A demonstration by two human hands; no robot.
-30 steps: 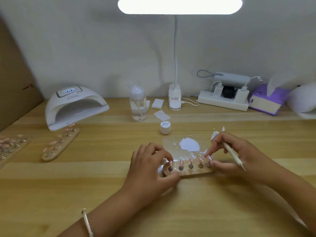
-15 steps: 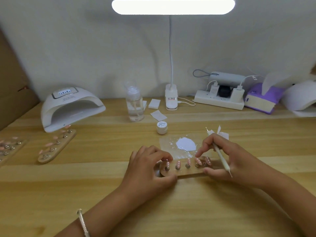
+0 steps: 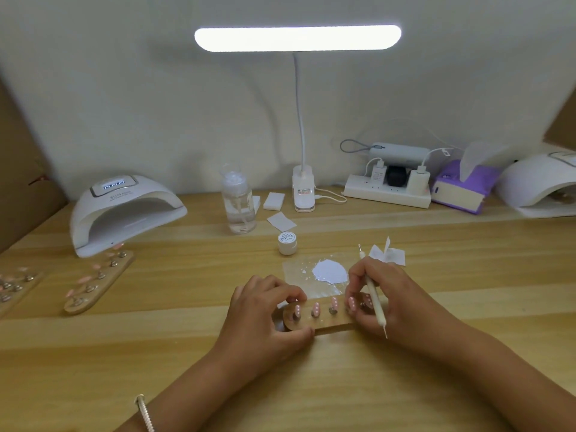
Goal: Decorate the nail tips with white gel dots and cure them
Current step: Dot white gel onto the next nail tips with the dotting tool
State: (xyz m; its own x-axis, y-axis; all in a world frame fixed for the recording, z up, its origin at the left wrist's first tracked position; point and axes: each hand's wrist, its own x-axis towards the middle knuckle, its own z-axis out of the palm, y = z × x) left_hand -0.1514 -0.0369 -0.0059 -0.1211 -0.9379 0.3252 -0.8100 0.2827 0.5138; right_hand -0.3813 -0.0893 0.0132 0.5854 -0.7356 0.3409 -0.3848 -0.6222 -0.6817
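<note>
Pinched at each end by left hand and right hand, the holder is best kept level between both grips.

Dotted pink nail tips on wooden holder
Upright between the fingers; white gel puddle just beyond; dotting pen in right fingers.

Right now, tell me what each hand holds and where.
Left hand grips the wooden holder at its left end; right hand holds the dotting pen mid-shaft.
</note>
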